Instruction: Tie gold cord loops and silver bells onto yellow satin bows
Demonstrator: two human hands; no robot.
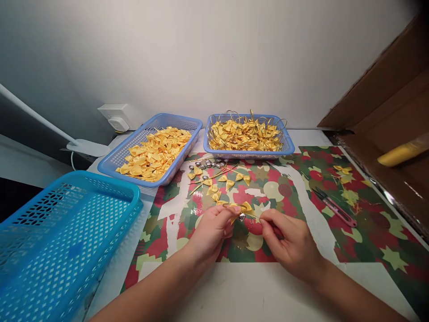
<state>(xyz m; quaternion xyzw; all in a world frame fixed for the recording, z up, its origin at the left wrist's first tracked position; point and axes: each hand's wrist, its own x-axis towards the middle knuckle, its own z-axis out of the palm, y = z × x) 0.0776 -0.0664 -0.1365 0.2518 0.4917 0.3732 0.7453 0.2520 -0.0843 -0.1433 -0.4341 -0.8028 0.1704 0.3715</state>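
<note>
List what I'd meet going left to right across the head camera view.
Turquoise basket, left blue basket, left hand, silver bell, right hand, pink-handled snips, yellow roll.

Setting: small handcraft workstation; home or workshop cannot be told. Evidence: white tabletop (248, 290) against a plain pale wall (214, 58); red-and-green star-printed sheet (348, 241) as work surface; periwinkle-blue perforated plastic baskets (248, 154) heaped with yellow ribbon bows (156, 154); pink-handled metal thread snips (335, 208); brown cardboard box (378, 89) at right; white rectangular wall socket (114, 111) behind.
</note>
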